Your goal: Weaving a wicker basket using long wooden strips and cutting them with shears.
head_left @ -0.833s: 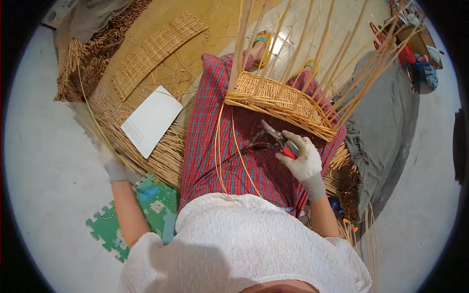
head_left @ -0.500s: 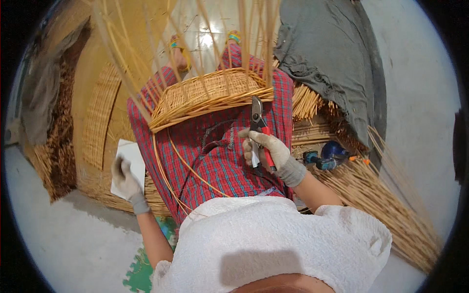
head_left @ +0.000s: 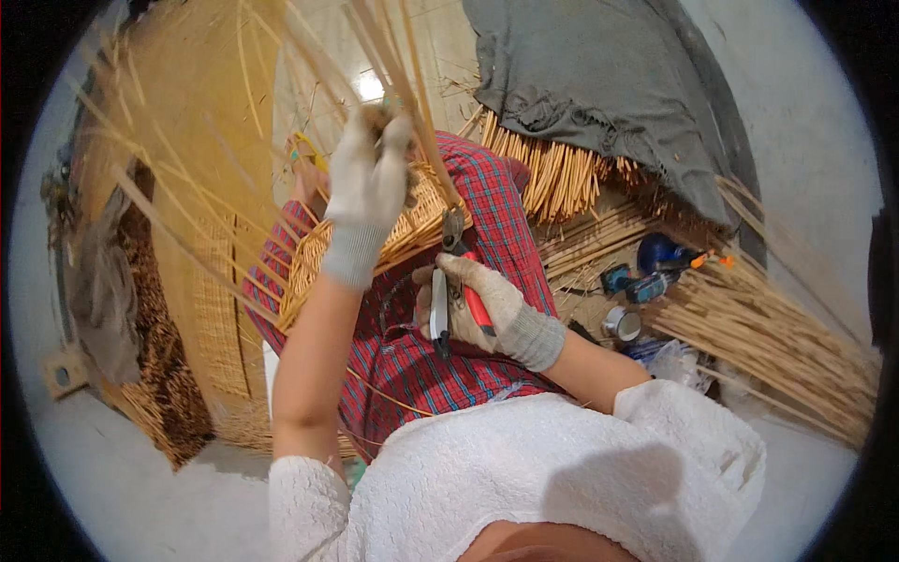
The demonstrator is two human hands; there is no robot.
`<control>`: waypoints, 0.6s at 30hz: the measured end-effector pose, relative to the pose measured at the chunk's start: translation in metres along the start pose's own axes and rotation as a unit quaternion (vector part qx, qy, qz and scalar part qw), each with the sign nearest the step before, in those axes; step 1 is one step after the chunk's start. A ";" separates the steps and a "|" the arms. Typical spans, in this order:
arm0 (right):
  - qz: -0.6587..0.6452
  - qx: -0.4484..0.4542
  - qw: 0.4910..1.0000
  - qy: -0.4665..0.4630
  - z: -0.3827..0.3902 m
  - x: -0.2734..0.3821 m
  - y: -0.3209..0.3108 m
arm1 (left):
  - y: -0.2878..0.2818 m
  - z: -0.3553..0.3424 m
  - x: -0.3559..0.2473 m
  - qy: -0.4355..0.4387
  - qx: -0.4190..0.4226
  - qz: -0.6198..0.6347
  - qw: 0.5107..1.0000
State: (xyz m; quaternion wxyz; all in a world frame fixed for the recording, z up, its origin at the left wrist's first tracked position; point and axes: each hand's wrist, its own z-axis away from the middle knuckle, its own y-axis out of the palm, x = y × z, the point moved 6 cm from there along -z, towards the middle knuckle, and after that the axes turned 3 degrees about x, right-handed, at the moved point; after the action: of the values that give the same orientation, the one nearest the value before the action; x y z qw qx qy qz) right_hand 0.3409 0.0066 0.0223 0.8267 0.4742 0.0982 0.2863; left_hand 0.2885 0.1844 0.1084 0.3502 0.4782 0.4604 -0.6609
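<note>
A wicker basket (head_left: 309, 272) with long upright stakes (head_left: 140, 201) rests tilted on my red plaid lap (head_left: 478, 187). My left hand (head_left: 370, 178), in a pale glove, is raised among the stakes over the basket, its fingers curled; what they hold is hidden. My right hand (head_left: 487, 309), also gloved, grips pruning shears (head_left: 473, 281) with red and pale handles, their blades against the basket's right-hand corner at the foot of the stakes. Part of the basket lies hidden behind my left hand and forearm.
Grey cloth (head_left: 599, 84) covers cane bundles (head_left: 552, 178) at the upper right. Below lie a cordless drill (head_left: 646, 286), a round container (head_left: 623, 323) and long canes (head_left: 768, 356). On the left are a yellow board (head_left: 187, 112), a woven panel (head_left: 229, 328) and brown bundled material (head_left: 169, 393).
My left hand has risen from beside the white sheet to the stakes. The shears have moved slightly left to the basket's corner. The view has swung, and the basket sits more steeply angled.
</note>
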 end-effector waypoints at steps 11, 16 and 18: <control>0.109 -0.096 0.988 0.050 0.020 0.006 -0.011 | -0.005 0.089 -0.013 0.149 -0.021 0.006 0.989; 0.354 -0.094 0.928 -0.062 0.071 0.035 -0.012 | -0.021 0.085 -0.028 0.165 -0.089 0.003 0.982; 0.429 -0.113 0.871 -0.211 0.080 0.056 -0.010 | 0.000 0.082 -0.022 0.146 -0.055 -0.033 0.987</control>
State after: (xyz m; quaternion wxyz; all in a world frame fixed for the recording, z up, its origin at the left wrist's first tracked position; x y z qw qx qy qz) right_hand 0.4250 -0.0242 0.0629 0.6716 0.4225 -0.3241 0.5151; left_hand 0.2696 0.1080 0.1387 0.2831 0.5339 0.5575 -0.5692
